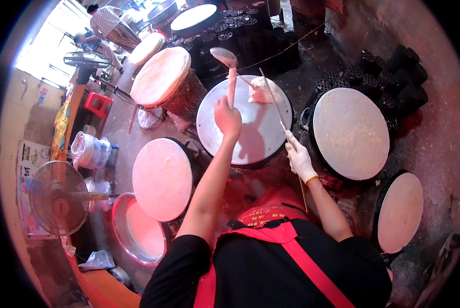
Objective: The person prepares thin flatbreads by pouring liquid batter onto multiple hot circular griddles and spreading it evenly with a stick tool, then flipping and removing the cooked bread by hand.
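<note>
Nearest: black shirt w/ red apron straps [302,262], soft cloth, lower centre.

Right hand [299,160], in a white glove, is closed around a long thin stick [278,115], gripped low on the shaft; the stick runs up-left over the centre griddle [250,141], tip near the far rim. Left hand [227,119], bare, is fisted on a flat pale paddle [232,86] held roughly upright above the griddle's middle.

Work item: a crumpled sheet [263,92], thin, translucent, whitish, bunched at the griddle's far edge, just beside the stick.

Step in hand, as judged: lifting the cooked sheet off the plate. Recommended: keep stick low and near-flat under the sheet, lift slowly; sheet looks flimsy, likely tears if pulled fast. Keep bare hand above the plate, not touching; plate probably hot.

Griddle: round, smooth, grey, dull metal, mostly bare.

Around it: round griddles, each covered edge to edge w/ a pale matte disc: left [162,178], right [350,132], lower right [400,211], far left [160,76]. Round pan w/ white batter [137,231], glossy, lower left.

Farther: black perforated cylinders [389,77], stacked. Electric fan [59,197], wire cage, at left.
</note>
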{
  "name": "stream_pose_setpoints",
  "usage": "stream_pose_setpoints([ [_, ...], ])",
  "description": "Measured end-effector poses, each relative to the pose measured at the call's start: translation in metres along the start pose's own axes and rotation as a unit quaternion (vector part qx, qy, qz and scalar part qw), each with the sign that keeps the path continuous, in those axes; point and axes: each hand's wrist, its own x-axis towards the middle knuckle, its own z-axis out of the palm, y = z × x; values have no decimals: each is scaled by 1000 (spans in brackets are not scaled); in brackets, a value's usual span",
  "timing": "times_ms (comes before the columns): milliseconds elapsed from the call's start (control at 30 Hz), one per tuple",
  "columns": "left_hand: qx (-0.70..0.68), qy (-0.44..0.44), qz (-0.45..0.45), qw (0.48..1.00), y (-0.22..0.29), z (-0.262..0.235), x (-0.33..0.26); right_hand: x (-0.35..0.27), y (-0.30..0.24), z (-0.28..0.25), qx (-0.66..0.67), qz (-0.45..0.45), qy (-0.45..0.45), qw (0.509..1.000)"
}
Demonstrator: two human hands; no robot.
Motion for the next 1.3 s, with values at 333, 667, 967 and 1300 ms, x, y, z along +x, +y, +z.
stream_pose_setpoints([
  [333,-25,-139,-117,983,-38,-77,-29,-10,4,34,333,146,40,931],
  [667,-553,-238,-450,659,-40,-136,-41,7,-37,63,265,112,-70,955],
  [967,-666,-316,-570,364,-38,-193,-51,18,-41,103,192,135,83,968],
  [1300,-626,-311,-603,384,-75,-214,-120,-11,-48,66,146,100,34,984],
])
